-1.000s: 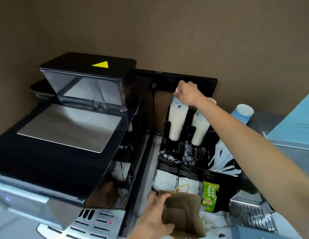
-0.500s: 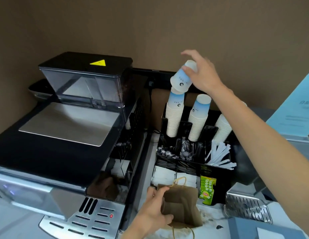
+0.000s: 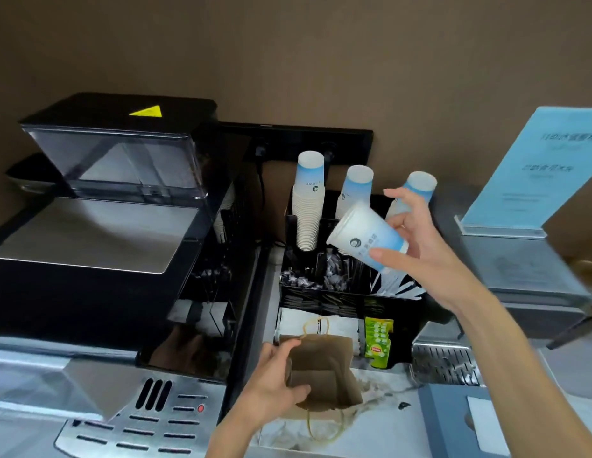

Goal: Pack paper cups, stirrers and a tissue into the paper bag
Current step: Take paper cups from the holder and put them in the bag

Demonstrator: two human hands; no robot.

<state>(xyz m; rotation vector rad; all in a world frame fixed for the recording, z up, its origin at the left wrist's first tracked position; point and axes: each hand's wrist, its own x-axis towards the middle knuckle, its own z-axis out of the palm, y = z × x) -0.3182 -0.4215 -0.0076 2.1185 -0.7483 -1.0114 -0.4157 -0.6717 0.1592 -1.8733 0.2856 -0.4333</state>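
Note:
My right hand (image 3: 420, 246) grips a white and blue paper cup (image 3: 365, 239), tilted on its side in the air above the black organiser (image 3: 400, 312). Its mouth faces left and down. My left hand (image 3: 275, 378) holds the left rim of the brown paper bag (image 3: 324, 368), which stands open on the counter in front of the organiser. Three stacks of upturned cups (image 3: 308, 206) rise at the organiser's back. White stirrers (image 3: 397, 287) lie in its right compartment, partly behind my right hand. White tissues (image 3: 298, 322) sit in the front slots behind the bag.
A black and steel coffee machine (image 3: 99, 233) fills the left side. A green tea box (image 3: 377, 338) stands right of the bag. A drip grate (image 3: 443, 361), a grey tissue box (image 3: 470, 421) and a blue sign (image 3: 546, 166) are at the right.
My right hand pulled one cup off the left stack, lifted it, then carried it down and right while tipping it sideways. My left hand kept its hold on the bag.

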